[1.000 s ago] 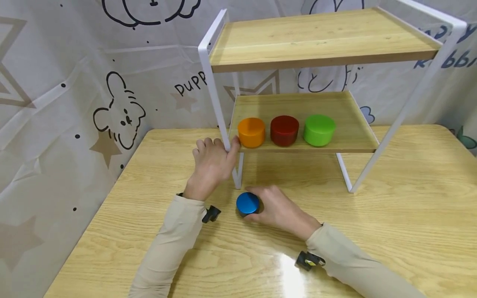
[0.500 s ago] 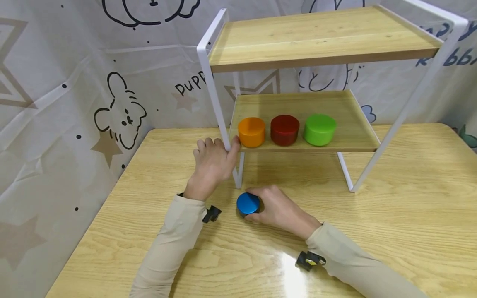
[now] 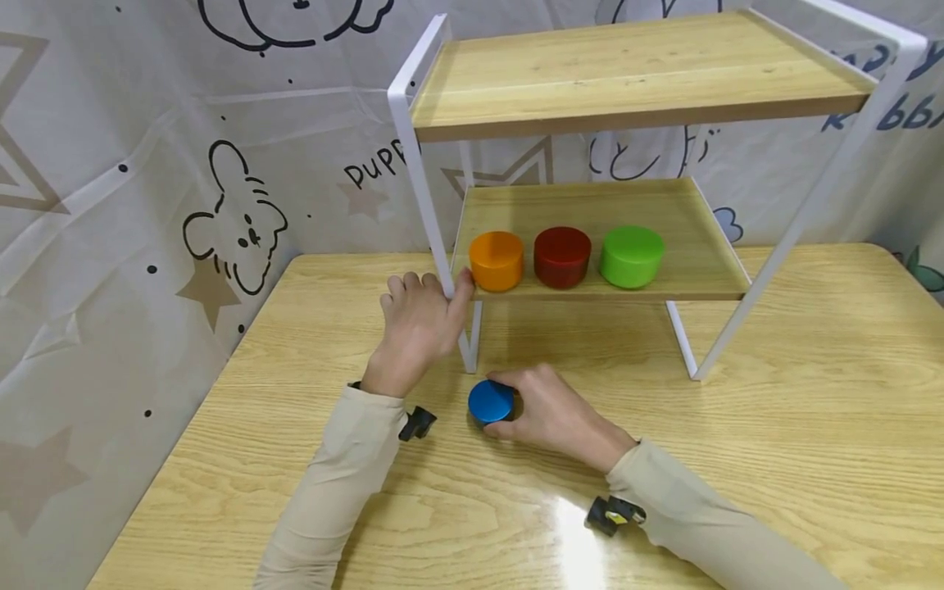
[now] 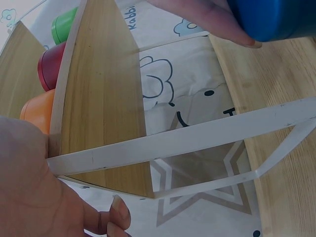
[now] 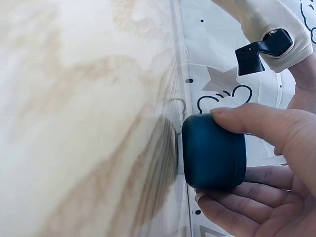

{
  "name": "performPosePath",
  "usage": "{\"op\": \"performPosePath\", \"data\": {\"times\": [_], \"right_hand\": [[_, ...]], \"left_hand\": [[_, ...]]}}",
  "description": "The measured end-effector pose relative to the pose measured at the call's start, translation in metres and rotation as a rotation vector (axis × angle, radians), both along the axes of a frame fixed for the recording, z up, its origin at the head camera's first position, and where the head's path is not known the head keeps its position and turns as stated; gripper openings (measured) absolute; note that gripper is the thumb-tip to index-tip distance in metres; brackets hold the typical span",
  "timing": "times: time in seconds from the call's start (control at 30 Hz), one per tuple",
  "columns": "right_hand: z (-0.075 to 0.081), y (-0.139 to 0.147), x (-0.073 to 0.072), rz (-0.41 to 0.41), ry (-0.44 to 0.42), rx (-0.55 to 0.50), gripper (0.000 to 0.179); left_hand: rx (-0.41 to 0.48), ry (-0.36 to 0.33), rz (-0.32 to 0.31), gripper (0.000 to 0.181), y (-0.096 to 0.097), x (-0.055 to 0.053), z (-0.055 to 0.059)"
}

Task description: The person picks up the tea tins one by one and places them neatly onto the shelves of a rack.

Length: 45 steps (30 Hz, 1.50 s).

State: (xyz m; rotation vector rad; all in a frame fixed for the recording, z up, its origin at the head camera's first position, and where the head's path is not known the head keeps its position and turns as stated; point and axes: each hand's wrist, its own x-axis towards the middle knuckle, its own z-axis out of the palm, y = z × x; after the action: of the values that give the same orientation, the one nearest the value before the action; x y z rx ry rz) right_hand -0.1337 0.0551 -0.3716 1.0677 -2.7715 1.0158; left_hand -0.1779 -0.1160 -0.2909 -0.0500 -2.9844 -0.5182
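Observation:
My left hand [image 3: 416,324] grips the front left post of a two-tier shelf [image 3: 634,78] at its lower board. The thumb lies by the board's corner, and in the left wrist view fingers curl beyond the white frame [image 4: 197,132]. With thumb and fingers, my right hand [image 3: 553,412] holds a small round blue tin [image 3: 489,401] just in front of that post. Seen from the right wrist, the tin [image 5: 213,152] stands upright, right at the table top, with a seam near its upper end.
An orange round tin [image 3: 496,262], a dark red one [image 3: 562,259] and a green one [image 3: 632,258] stand in a row along the lower board's front. The wooden table [image 3: 826,442] carries the shelf. A printed cloth [image 3: 324,139] hangs behind.

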Motion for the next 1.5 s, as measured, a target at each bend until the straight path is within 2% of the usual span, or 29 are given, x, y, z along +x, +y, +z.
{"op": "performPosePath", "data": {"times": [0.4, 0.73, 1.2, 1.5], "right_hand": [[0.006, 0.002, 0.002, -0.014, -0.013, 0.001, 0.057], [0.016, 0.006, 0.002, -0.007, 0.010, -0.038, 0.057], [0.024, 0.009, 0.003, -0.030, 0.024, -0.028, 0.056], [0.034, 0.013, 0.007, -0.018, 0.083, -0.084, 0.052]], "left_hand": [[0.001, -0.007, -0.003, 0.066, 0.000, 0.000, 0.001], [0.015, -0.006, -0.010, 0.066, 0.001, 0.001, 0.002], [0.013, -0.006, -0.001, 0.066, 0.000, 0.000, 0.002], [0.012, -0.016, 0.001, 0.066, 0.000, 0.000, 0.003]]}}
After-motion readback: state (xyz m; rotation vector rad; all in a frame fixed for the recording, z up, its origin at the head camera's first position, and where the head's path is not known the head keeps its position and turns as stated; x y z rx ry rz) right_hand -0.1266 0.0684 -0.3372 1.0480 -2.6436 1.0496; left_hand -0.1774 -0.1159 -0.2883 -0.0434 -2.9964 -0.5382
